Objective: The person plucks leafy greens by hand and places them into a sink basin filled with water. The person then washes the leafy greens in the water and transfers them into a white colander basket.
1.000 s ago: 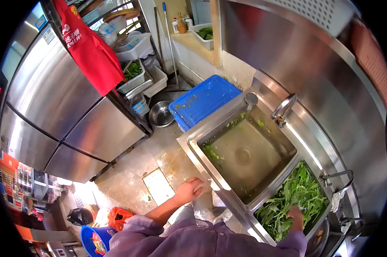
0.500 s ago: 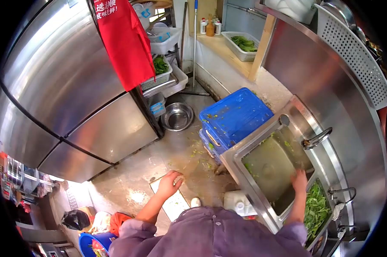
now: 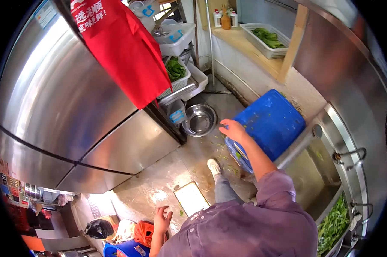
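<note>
My right hand (image 3: 233, 129) reaches forward, empty with its fingers apart, over the near left edge of the blue lidded box (image 3: 270, 122). Whether it touches the box I cannot tell. Bits of green leaf lie on the blue lid. Just beyond that hand a round steel basin (image 3: 200, 120) sits on the floor. Low on the left, my left hand (image 3: 162, 219) hangs empty with spread fingers, above the floor near a bright rectangular floor plate (image 3: 192, 198). To the right is a steel sink (image 3: 315, 175) holding cloudy water.
Leafy greens (image 3: 332, 225) fill the neighbouring sink section. A white basket (image 3: 268, 43) of greens stands on the wooden ledge. A red apron (image 3: 120, 47) hangs by the steel cabinet (image 3: 64, 107). Leaf scraps lie on the wet floor. A blue bin (image 3: 129, 249) stands at bottom left.
My right hand has left the sink and swung forward to the blue box. My left hand has lowered toward my side. The view has shifted, and one foot has stepped forward.
</note>
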The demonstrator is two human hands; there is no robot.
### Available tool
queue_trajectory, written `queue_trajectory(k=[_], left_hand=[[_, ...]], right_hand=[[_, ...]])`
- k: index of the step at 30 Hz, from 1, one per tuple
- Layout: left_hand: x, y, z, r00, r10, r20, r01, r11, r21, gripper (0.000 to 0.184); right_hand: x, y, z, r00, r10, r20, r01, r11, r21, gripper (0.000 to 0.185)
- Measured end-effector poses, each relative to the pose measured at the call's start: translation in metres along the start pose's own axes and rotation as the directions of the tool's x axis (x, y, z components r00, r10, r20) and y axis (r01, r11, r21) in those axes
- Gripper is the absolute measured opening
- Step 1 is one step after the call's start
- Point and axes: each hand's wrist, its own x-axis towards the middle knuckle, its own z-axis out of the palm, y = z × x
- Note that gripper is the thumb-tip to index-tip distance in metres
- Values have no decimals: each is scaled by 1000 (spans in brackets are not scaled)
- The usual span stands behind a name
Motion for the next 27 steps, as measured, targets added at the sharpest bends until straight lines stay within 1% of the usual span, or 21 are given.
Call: queue_trajectory(k=[1,2,4,5,6,8,9,10,12,14,15,16,18,19,20,22,23,24,26,27], left_hand=[[9,1,-3,1000,-8,-1,8,999,32,33],[22,3,-4,1000,-16,-1,16,998,64,33],[52,7,-4,999,-43,26,40,996,83,33],[70,9,-3,997,-54,49,50,994,93,33],[90,13,-4,995,-68,73,61,993,104,34],[127,28,-5,980,-164,115,157,985,67,35],[144,43,-9,972,-187,145,184,982,35,35],[160,61,-14,969,-193,155,196,981,-5,34],[183,77,-21,958,-250,144,256,966,-26,33],[194,75,-24,946,-298,129,303,953,-17,33],[198,76,-24,938,-326,117,331,944,-17,33],[203,81,-24,934,-339,112,343,939,-17,33],[215,92,-27,919,-359,163,348,933,97,32],[218,84,-26,917,-347,197,337,938,83,32],[222,80,-23,916,-351,195,341,936,86,32],[228,77,-18,910,-365,197,382,923,-52,31],[233,78,-18,889,-400,222,421,905,-56,30],[241,85,-21,889,-399,224,420,906,-54,30],[255,98,-27,890,-381,250,394,919,-4,30],[259,96,-24,898,-371,238,387,922,-25,29]], right_hand=[[32,10,29,994,93,62,-106,958,267,37],[63,14,48,975,165,149,-218,835,505,37],[120,0,60,902,281,329,-432,620,655,37],[152,-4,72,849,353,392,-525,489,697,36],[191,4,99,807,383,449,-577,356,735,44],[247,-2,119,739,386,552,-615,52,787,55],[279,3,144,726,390,567,-618,8,786,64],[306,-3,153,693,444,568,-623,-27,782,65],[353,-12,171,616,510,601,-655,-93,750,62],[391,-11,193,574,460,678,-671,-210,711,59],[405,-13,207,550,511,660,-598,-311,739,52],[416,-10,221,545,505,670,-609,-311,730,52],[435,-5,232,507,492,708,-636,-340,692,45],[438,-3,233,492,515,702,-637,-336,694,36],[438,-3,234,490,512,705,-640,-338,690,36],[435,-6,220,436,555,708,-600,-407,688,31],[428,-6,215,494,583,646,-571,-343,746,25],[423,-2,216,493,585,644,-569,-343,747,25],[410,15,217,512,608,607,-502,-361,786,22],[398,18,203,516,606,605,-515,-345,785,21]])
